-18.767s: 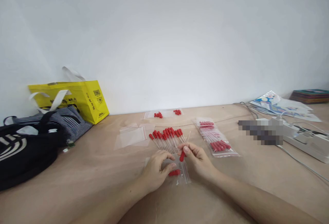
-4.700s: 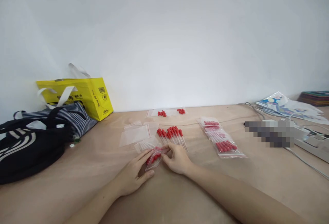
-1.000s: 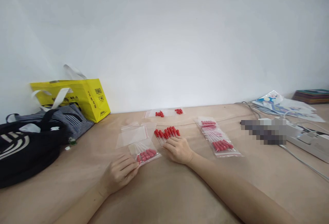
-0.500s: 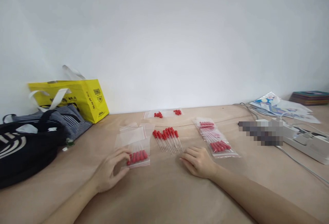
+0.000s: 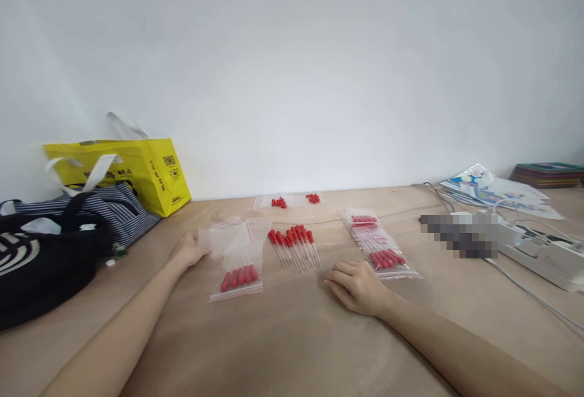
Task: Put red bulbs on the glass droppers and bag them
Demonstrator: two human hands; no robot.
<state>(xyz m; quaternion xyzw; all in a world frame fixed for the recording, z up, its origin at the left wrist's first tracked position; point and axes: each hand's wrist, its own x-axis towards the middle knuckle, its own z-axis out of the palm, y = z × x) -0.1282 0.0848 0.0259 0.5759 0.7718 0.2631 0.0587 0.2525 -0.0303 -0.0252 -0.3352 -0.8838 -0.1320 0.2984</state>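
Observation:
My left hand (image 5: 188, 251) reaches to the left edge of some flat, clear zip bags (image 5: 227, 236), its fingertips closed on the edge of one. Just in front lies a zip bag with several red-bulbed droppers (image 5: 239, 277) inside, bulbs toward me. My right hand (image 5: 354, 287) rests on the table with fingers curled in and nothing visible in them. Between the hands, a little farther back, loose droppers (image 5: 294, 245) with red bulbs and clear stems lie fanned out, bulbs pointing away. Right of them are overlapping filled dropper bags (image 5: 381, 248).
Against the wall lies another clear bag with red-bulbed droppers (image 5: 279, 203). A yellow bag (image 5: 159, 172), a striped bag (image 5: 137, 214) and a black bag (image 5: 55, 263) stand at left. At right are a power strip (image 5: 542, 251) with cables, printed sheets (image 5: 497, 187) and a coloured stack (image 5: 545, 173).
My left hand has left the filled dropper bag and moved back and left to the edge of the flat clear bags. My right hand has stayed put.

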